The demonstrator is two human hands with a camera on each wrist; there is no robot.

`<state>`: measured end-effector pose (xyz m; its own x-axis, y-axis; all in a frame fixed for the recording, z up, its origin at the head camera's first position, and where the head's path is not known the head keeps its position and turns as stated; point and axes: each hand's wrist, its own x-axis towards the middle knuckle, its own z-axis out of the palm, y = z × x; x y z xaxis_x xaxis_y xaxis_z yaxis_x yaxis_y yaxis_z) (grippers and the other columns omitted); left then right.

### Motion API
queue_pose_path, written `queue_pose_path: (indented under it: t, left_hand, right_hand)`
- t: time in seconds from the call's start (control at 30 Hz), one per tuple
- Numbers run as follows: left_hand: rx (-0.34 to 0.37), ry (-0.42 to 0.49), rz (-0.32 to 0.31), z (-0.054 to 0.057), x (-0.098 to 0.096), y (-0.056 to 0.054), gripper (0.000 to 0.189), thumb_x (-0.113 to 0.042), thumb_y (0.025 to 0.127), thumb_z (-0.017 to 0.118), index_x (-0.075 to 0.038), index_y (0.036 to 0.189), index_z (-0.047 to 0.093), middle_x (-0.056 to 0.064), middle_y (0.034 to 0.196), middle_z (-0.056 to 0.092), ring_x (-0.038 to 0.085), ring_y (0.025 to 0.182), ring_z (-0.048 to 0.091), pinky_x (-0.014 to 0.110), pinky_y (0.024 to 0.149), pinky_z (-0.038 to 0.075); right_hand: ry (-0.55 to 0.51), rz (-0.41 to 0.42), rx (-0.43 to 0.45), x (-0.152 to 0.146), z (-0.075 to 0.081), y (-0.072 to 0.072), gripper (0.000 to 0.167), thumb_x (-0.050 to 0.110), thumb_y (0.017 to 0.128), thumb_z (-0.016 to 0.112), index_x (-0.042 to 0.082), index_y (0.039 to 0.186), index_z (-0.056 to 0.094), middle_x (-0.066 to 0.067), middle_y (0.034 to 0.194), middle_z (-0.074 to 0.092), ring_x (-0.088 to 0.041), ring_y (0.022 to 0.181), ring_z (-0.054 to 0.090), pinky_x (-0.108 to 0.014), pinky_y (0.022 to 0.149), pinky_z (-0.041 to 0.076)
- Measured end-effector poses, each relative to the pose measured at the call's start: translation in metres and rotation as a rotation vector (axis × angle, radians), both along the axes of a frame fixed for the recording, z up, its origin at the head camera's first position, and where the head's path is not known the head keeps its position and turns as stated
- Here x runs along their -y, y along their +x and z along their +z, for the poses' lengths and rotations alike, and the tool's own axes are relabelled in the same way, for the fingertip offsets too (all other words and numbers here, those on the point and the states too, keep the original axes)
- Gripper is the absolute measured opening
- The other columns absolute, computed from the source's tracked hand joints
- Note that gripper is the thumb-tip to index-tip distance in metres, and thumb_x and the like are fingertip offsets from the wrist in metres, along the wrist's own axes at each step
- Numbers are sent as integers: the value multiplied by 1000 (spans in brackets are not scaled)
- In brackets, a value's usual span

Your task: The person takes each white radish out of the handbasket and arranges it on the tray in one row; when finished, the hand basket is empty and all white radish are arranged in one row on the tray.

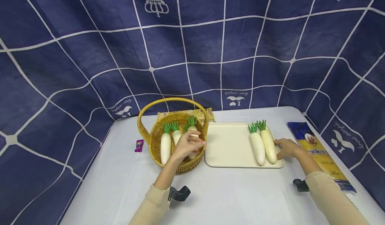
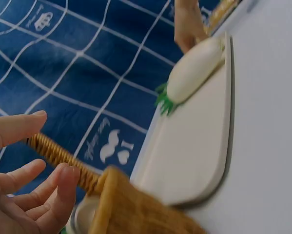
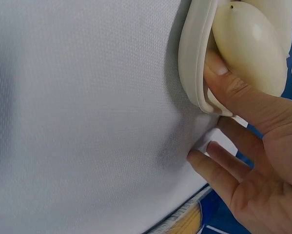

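Note:
My left hand (image 1: 187,144) is over the right side of a wicker basket (image 1: 155,148), fingers loosely bent and apart, nothing between them. In the left wrist view this hand (image 2: 33,180) is beside the basket's handle (image 2: 58,153). Several white radishes (image 1: 165,148) with green tops lie in the basket, one partly hidden by the hand. My right hand (image 1: 287,148) is at the right edge of a cream tray (image 1: 228,145). Its thumb (image 3: 216,66) is inside the rim, beside a radish (image 3: 253,46), its forefinger outside. Two radishes (image 1: 257,148) lie side by side on the tray.
A blue and yellow packet (image 1: 315,148) lies right of the tray, partly behind the right forearm. A small purple packet (image 1: 139,145) is left of the basket, and a yellow packet (image 1: 210,115) lies behind it. A blue checked cloth (image 1: 204,44) hangs behind the white table (image 1: 228,195).

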<state>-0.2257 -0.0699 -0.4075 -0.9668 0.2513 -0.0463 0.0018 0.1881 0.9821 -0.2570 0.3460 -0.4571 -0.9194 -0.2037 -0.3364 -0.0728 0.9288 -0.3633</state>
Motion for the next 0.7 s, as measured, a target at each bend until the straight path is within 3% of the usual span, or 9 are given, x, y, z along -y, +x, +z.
queue_pose_path:
  t: [0.23, 0.47, 0.7]
  left_hand:
    - [7, -65, 131, -3, 25, -4, 50, -12, 81, 73, 3, 123, 52, 21, 101, 61, 29, 72, 64, 46, 63, 57]
    - [49, -84, 174, -1, 47, -8, 54, -11, 82, 72, 4, 128, 49, 25, 109, 56, 40, 88, 62, 45, 68, 57]
    - [60, -209, 232, -4, 70, -11, 56, -15, 81, 73, 3, 129, 49, 28, 114, 55, 41, 90, 61, 45, 71, 56]
  right_hand:
    - [-8, 0, 0, -1, 0, 1, 74, 15, 65, 82, -13, 126, 49, -39, 125, 46, -59, 115, 38, -68, 92, 35]
    - [-5, 25, -27, -3, 0, 1, 74, 15, 64, 83, -14, 124, 50, -40, 124, 46, -61, 114, 38, -67, 91, 35]
    - [-3, 17, -23, -2, -1, 0, 74, 15, 64, 83, -13, 124, 50, -39, 125, 45, -60, 114, 38, -67, 92, 35]
